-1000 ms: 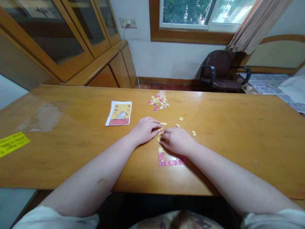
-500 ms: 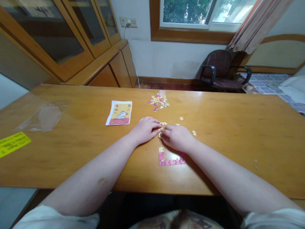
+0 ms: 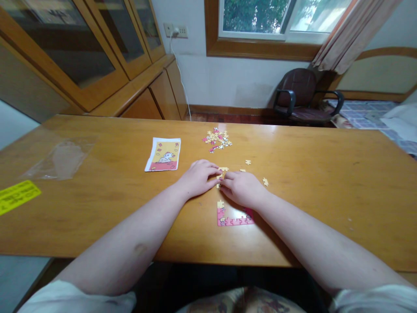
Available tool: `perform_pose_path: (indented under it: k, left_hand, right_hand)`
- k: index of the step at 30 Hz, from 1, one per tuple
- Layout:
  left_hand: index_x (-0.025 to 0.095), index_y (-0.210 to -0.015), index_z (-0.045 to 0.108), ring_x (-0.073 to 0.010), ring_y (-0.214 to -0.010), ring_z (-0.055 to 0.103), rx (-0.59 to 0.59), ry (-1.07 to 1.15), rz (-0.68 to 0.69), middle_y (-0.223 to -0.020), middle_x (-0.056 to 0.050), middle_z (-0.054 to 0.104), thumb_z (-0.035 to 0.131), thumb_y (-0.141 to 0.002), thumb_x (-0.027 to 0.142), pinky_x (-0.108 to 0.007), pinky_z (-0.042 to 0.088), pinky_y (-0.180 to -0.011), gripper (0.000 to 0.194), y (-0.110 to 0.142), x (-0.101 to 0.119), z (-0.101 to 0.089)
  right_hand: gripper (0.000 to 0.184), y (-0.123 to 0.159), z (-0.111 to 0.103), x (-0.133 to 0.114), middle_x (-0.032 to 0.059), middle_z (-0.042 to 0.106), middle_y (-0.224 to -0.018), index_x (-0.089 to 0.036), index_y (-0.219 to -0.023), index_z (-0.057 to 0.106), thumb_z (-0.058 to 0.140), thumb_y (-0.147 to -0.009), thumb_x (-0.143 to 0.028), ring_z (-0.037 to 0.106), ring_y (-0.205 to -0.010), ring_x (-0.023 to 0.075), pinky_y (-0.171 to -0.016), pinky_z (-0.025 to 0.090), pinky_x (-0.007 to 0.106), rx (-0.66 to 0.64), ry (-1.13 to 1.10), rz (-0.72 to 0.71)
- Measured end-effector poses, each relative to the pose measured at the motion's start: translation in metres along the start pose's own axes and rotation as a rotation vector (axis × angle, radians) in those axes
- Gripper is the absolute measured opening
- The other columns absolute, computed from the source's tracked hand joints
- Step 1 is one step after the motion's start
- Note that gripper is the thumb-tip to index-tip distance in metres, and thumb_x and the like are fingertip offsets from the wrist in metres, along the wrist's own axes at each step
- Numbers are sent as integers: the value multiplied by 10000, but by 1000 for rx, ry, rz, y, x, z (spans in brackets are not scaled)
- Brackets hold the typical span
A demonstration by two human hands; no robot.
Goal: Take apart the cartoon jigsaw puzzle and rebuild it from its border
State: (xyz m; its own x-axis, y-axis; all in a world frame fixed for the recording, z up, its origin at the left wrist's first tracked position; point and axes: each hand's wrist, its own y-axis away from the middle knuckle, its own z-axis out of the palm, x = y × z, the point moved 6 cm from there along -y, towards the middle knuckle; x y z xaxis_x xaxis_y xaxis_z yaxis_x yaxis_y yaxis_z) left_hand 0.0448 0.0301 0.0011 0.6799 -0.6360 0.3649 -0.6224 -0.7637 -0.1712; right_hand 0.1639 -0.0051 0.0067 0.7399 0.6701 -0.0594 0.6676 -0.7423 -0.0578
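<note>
Indoors, puzzle pcs point(image 3: 217, 139), wood tbl point(image 3: 309, 167), brn chair point(image 3: 299, 89)

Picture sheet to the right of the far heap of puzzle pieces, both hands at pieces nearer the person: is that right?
One slip: the head view shows the picture sheet to the left of the far heap of puzzle pieces. The left hand and right hand are at nearer pieces, as noted.
</note>
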Motion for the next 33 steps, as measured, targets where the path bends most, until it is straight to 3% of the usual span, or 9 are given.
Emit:
perform_pose_path:
  k: [12,26,33]
  left_hand:
    - [237,-1086,693,-241,-1069,574,17,4,-4,-1150,-65,670,559,-888,381,-448,417,-977,279,0,4,-1]
    - [225,-1153,661,-237,-1148,546,14,-14,-13,-1236,-76,626,589,-882,366,-436,402,-1023,313,0,3,3]
    - [223,-1182,649,-241,-1139,551,-5,4,10,-1227,-76,637,573,-887,355,-438,397,-1021,332,0,6,1]
  right_hand:
    - [381,15,-26,42,83,665,-858,-172,-872,721,400,-973,-350,580,-737,160,-626,349,273,137,38,169]
    - [397,21,-32,55,84,684,-868,-181,-850,725,390,-974,-353,602,-758,160,-663,400,271,342,-42,188]
    - [355,37,-50,94,91,693,-905,-189,-868,726,421,-956,-349,625,-812,188,-682,430,287,461,-37,382]
